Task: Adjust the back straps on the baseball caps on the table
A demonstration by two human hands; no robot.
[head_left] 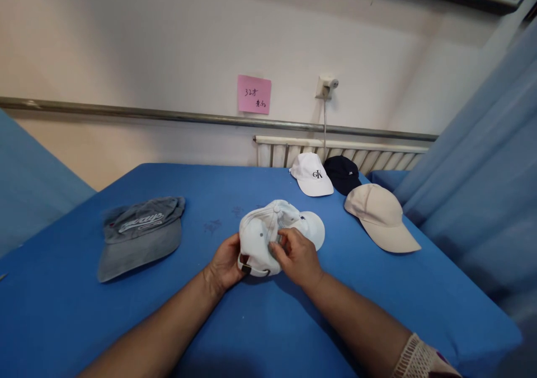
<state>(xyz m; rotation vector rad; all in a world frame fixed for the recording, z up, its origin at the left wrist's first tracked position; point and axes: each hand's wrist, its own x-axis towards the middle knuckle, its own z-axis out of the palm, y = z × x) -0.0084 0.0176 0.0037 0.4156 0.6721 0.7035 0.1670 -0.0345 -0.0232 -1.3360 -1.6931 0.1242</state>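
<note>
Between the two hands: pale cap [255, 237], crown nearer the left hand [226, 261], brim pointing off past the right hand [300, 256]. Left hand grips the cap's edge at the back, fingers behind it, thumb side by the strap [259, 272] and its dark buckle [246, 268]. Right hand reaches across the crown, fingers bent, thumb and index tips on the fabric; can't tell if they pinch it. A light open-weave sleeve [415, 357] shows on the right forearm.

Left of the left hand, well apart: grey cap [142, 234], white script on its front, brim toward the near side, lying on the blue tabletop [218, 188].

Beyond the right hand, slightly right: white cap [311, 174] with dark letters. Navy cap [342, 172] right beside it. Further right and nearer: beige cap [380, 213], brim angled right and toward the near side. All three on the tabletop.

Past the hands, behind the tabletop: radiator [302, 151], metal rail [168, 113] along the wall [168, 42]. Above the rail: pink note [254, 94] with handwriting; to its right, wall socket [324, 87] with cable [324, 123] running down. Blue curtain [482, 171] far right of the right hand.
</note>
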